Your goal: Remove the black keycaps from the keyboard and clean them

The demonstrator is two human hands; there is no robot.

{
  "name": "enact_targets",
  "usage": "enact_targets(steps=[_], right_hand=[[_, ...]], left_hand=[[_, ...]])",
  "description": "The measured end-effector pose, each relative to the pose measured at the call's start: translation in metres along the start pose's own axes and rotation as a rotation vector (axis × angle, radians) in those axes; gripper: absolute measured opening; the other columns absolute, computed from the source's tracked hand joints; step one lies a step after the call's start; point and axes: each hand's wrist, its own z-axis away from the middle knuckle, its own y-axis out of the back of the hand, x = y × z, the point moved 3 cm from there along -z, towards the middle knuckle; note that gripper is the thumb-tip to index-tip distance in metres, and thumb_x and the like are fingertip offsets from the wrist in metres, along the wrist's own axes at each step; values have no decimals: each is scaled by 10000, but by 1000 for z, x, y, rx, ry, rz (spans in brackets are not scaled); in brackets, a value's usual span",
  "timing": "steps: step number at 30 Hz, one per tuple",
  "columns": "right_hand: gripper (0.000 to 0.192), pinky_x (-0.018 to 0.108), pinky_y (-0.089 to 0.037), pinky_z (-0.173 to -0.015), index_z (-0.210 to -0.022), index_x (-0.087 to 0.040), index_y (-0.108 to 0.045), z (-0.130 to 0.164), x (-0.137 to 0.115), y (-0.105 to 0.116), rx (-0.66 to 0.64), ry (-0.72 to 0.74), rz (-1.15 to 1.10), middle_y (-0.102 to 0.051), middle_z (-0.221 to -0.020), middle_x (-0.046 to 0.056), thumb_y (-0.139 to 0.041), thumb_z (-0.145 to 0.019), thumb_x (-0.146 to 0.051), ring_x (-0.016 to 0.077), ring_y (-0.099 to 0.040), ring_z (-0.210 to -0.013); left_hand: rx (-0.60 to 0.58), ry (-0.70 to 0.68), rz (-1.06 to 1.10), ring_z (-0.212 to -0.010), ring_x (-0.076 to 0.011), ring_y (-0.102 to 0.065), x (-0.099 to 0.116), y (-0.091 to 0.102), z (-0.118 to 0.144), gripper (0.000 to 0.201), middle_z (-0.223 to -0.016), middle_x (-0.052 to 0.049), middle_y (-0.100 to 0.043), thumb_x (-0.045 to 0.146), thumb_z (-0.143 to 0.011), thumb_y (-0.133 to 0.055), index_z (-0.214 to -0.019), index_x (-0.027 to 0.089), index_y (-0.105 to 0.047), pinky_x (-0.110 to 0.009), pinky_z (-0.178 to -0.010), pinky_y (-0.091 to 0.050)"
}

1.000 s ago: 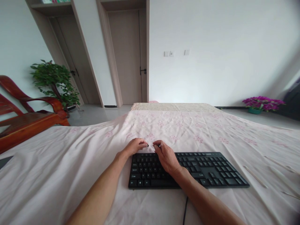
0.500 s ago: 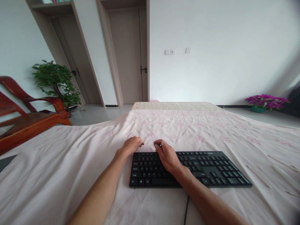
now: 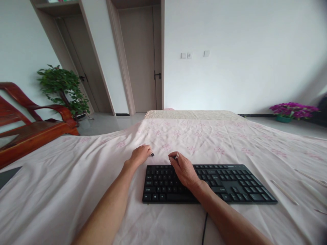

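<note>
My left hand [image 3: 141, 155] is closed just beyond the keyboard's upper left corner. Its fingertips pinch a small black keycap [image 3: 152, 154] with a pale mark on its face. Over the left half of the black keyboard [image 3: 232, 185] is my right hand [image 3: 182, 168], its fingers curled together. Something small and dark with thin bright lines [image 3: 176, 156] shows at those fingers, too small to name. The hand and forearm cover several keys. A black cable [image 3: 205, 228] runs from the keyboard's near edge toward me.
Thin pale sticks [image 3: 284, 192] lie on the pink-flowered cloth [image 3: 84, 177] to the right. A dark flat object [image 3: 9, 175] sits at the left edge. Beyond are a wooden chair [image 3: 51, 127], a green plant [image 3: 60, 85] and purple flowers [image 3: 293, 109].
My left hand has drawn slightly left, away from the right hand, and the keycap's face now shows more. The right hand stays nearly in place over the keyboard.
</note>
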Motion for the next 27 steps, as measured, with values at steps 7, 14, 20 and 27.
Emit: enact_targets(steps=[7, 14, 20, 27], right_hand=[[208, 284, -421, -776, -981, -207, -567, 1, 1, 0, 2, -3, -1, -655, -934, 40, -400, -929, -318, 179, -597, -869], [215, 289, -424, -771, -979, -205, -572, 0, 2, -1, 5, -1, -5, -657, -929, 43, -400, -923, -322, 181, -596, -864], [205, 291, -424, -778, -976, -209, -569, 0, 2, -2, 3, -1, -6, -657, -937, 43, -405, -923, -322, 183, -596, -872], [199, 292, -417, -803, -979, -209, -568, 0, 3, -2, -1, 7, -12, -651, -941, 36, -406, -927, -312, 182, -594, -899]], left_hand=[[-42, -220, 205, -908, -191, -598, -2, 1, -1, 255, -972, -35, -685, 203, -772, -541, -946, 230, -726, -252, -807, -418], [-83, -249, 243, -821, -180, -600, -4, -1, -1, 251, -891, -32, -685, 130, -694, -594, -880, 215, -740, -254, -758, -440], [-35, -215, 274, -748, -169, -604, -8, -6, -3, 194, -830, -36, -674, 205, -672, -653, -848, 193, -734, -248, -699, -442], [-72, -226, 298, -759, -171, -603, -11, -11, -3, 216, -807, -24, -673, 241, -673, -652, -870, 211, -735, -239, -684, -433]])
